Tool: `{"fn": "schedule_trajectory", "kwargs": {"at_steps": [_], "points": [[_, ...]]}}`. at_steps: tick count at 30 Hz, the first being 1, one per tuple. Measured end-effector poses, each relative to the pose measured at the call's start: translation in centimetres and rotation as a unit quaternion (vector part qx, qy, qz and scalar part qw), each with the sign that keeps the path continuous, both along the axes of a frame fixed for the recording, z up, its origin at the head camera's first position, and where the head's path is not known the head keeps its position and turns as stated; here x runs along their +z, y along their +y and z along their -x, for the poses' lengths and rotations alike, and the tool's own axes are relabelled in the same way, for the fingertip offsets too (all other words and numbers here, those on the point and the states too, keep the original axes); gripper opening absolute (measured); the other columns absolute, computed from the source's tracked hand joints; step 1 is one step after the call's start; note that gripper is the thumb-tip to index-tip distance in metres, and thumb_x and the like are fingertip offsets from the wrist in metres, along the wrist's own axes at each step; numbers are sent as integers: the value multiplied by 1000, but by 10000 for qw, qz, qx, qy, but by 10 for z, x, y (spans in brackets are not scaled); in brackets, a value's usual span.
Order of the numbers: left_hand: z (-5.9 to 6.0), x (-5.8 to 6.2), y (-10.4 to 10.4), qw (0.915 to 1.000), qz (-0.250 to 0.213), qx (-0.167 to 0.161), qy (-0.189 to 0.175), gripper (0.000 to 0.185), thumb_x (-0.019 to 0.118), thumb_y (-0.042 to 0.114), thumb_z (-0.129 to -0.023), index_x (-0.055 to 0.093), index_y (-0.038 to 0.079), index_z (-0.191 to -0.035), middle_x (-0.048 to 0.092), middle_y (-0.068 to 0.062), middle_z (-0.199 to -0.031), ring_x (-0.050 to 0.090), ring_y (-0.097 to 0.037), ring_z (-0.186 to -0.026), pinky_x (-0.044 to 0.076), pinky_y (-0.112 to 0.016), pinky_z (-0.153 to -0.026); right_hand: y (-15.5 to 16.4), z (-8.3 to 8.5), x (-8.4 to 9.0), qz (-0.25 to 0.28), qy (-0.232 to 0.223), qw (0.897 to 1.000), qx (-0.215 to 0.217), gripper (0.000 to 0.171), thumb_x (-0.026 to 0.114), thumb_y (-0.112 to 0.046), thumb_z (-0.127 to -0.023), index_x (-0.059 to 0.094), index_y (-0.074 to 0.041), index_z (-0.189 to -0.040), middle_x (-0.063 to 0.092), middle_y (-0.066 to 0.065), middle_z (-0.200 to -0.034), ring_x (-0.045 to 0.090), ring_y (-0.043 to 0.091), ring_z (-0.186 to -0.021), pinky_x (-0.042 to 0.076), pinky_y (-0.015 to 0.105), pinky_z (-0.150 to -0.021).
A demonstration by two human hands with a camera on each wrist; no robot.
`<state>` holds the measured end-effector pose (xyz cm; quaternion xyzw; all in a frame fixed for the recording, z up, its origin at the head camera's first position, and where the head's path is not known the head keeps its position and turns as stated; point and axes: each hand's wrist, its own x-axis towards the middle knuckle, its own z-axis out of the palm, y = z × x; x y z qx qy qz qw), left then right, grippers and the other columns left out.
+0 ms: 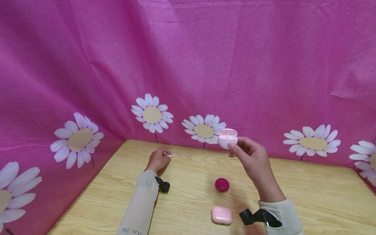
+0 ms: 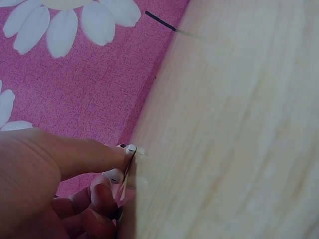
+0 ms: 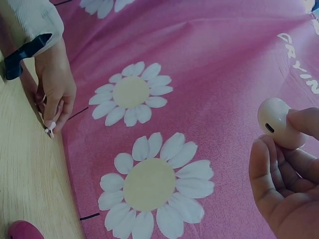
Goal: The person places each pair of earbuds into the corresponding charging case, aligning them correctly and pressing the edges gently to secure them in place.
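My right hand [image 1: 256,163] holds a pale pink earbud case [image 1: 224,142] up above the table, gripped between thumb and fingers. Its lid stands raised, and a dark slot shows on the case's underside in the right wrist view. Low at the back left of the table, my left hand [image 1: 157,160] pinches small white earbuds [image 2: 113,175] between thumb and fingertips. The fingers partly cover them, so their number cannot be told. In the left wrist view they are right by the wooden surface.
A glossy magenta round case [image 1: 222,184] sits mid-table, with a pink rounded-rectangular case [image 1: 221,215] nearer the front; both are closed. A pink daisy-print cloth [image 1: 252,81] hangs behind and to the left of the wooden table [image 1: 188,202]. Black cameras are strapped to both wrists.
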<state>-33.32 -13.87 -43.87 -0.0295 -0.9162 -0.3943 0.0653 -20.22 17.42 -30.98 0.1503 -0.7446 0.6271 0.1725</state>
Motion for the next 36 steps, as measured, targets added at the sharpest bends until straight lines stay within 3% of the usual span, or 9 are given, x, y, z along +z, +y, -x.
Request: {"fn": "schedule_trajectory", "kwargs": {"at_steps": [20, 26, 29, 33, 36], "points": [[0, 7, -1, 9999, -144, 18, -27, 10, 69, 10, -85, 73, 6, -93, 61, -3, -71, 54, -17, -69, 43, -30, -68, -1, 0, 0, 116, 134, 9998, 93, 23, 64, -10, -93, 63, 8, -107, 66, 5, -82, 64, 15, -73, 55, 27, -69], [-3, 19, 2, 9982, -578, -44, -180, 13, 66, 12, -91, 71, 4, -99, 63, -9, -77, 59, -21, -68, 44, -28, -60, -1, 1, 0, 146, 179, 9997, 125, 23, 64, -8, -93, 63, 9, -107, 66, 6, -82, 64, 15, -72, 55, 27, -69], [-5, 25, 4, 9972, -725, -146, -123, 13, 64, 13, -93, 71, 4, -99, 65, -9, -83, 60, -22, -72, 45, -27, -64, 0, 1, 0, 128, 186, 9997, 112, 22, 64, -8, -93, 63, 9, -107, 66, 6, -81, 64, 15, -72, 55, 27, -68], [-8, 34, 8, 9940, -1027, -358, -116, 15, 62, 14, -94, 69, 3, -102, 65, -10, -92, 62, -31, -75, 50, -34, -71, 0, 0, -1, 76, 169, 9998, 74, 23, 64, -10, -93, 63, 8, -107, 65, 6, -82, 64, 14, -72, 55, 27, -68], [-10, 40, 12, 9869, -1493, -537, -286, 19, 60, 13, -96, 68, 2, -109, 65, -13, -96, 61, -37, -77, 53, -43, -66, 0, 0, -1, 64, 167, 9998, 70, 23, 64, -10, -93, 63, 8, -108, 65, 9, -83, 64, 14, -73, 55, 27, -69]]}}
